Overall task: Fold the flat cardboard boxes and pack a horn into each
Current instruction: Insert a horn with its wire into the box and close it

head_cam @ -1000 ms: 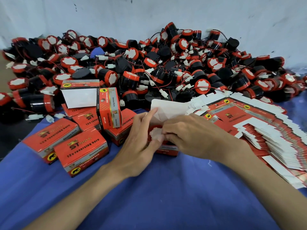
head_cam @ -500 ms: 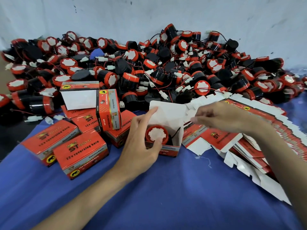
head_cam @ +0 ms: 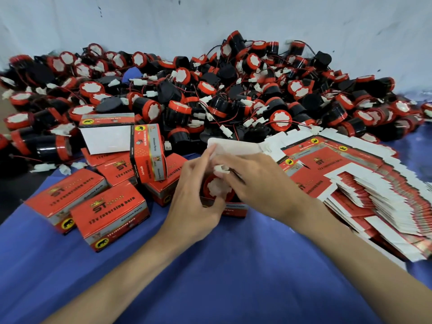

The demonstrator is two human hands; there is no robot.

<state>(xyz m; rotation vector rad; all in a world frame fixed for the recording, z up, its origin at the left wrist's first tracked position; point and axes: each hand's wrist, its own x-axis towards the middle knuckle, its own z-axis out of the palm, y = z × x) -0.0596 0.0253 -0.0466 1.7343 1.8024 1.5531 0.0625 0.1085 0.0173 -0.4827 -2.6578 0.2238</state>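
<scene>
Hiding most of the box (head_cam: pixel 235 210), left hand (head_cam: pixel 194 197) grips it; right hand (head_cam: pixel 259 181) pinches connector (head_cam: pixel 221 169).

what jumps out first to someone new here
A huge heap of red-and-black horns fills the back by the wall. At centre the left hand holds an open box with a horn inside while the right hand pinches its white plug. Flat cartons fan out at right.
</scene>
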